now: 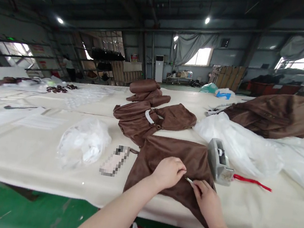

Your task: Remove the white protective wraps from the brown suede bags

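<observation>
A soft brown leather-like bag point(169, 149) lies flat at the table's front edge, under both hands. My left hand point(168, 173) rests over its middle, fingers pinched together; what they hold, if anything, is too small to make out. Close by on the right, my right hand point(207, 199) pinches a small white tag point(189, 180) between thumb and fingers. The tag's tip points toward my left fingertips, just above the brown material. A grey tape dispenser point(219, 162) stands against the bag's right side.
More brown bags point(153, 120) lie behind, with a larger brown pile point(278, 112) at right. Clear plastic bags point(239, 142) spread beside it. A pixelated phone point(115, 161) and a crumpled plastic bag point(85, 140) sit left. A red ribbon point(253, 181) trails from the dispenser.
</observation>
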`<state>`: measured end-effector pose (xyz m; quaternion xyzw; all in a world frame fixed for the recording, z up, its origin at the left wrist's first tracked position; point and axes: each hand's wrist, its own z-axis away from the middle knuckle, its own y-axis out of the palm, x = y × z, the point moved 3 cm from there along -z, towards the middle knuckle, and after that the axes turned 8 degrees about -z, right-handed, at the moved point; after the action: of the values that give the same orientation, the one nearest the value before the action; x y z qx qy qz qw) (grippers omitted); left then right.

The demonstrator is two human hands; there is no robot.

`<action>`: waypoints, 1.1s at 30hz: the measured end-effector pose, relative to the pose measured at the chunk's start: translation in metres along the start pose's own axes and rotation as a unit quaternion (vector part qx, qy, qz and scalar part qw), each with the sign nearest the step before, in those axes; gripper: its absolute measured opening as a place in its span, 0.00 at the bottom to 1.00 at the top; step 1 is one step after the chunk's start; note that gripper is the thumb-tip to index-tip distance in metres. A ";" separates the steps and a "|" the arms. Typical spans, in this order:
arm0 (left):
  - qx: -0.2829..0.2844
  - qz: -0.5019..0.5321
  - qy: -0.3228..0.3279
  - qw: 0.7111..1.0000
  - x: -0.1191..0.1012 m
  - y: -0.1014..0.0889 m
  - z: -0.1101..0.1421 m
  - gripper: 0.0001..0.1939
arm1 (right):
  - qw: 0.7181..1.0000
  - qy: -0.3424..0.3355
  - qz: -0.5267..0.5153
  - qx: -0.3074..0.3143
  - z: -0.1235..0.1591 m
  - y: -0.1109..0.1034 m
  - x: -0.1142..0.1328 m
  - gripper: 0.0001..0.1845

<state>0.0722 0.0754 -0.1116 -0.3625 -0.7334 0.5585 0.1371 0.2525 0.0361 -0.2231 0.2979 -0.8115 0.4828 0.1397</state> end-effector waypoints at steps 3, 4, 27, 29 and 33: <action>0.082 -0.116 0.037 0.989 -0.006 0.027 -0.021 0.07 | 1.000 -0.012 -0.009 -0.002 0.002 0.004 -0.001 0.16; 0.101 -0.143 0.045 0.983 -0.008 0.033 -0.027 0.07 | 1.000 -0.012 -0.009 -0.001 0.002 0.005 -0.001 0.16; 0.162 -0.177 0.060 0.969 -0.010 0.054 -0.040 0.09 | 0.985 0.135 -0.081 -0.066 -0.012 0.023 -0.018 0.11; 0.161 -0.155 0.064 0.972 -0.011 0.052 -0.039 0.08 | 0.985 0.139 -0.081 -0.066 -0.012 0.024 -0.019 0.12; 0.173 -0.156 0.055 0.971 -0.011 0.053 -0.040 0.08 | 0.988 0.130 -0.065 -0.059 -0.011 0.025 -0.018 0.12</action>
<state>0.1238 0.1025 -0.1448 -0.2446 -0.6645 0.6279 0.3230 0.2507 0.0606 -0.2442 0.2761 -0.7922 0.4587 0.2929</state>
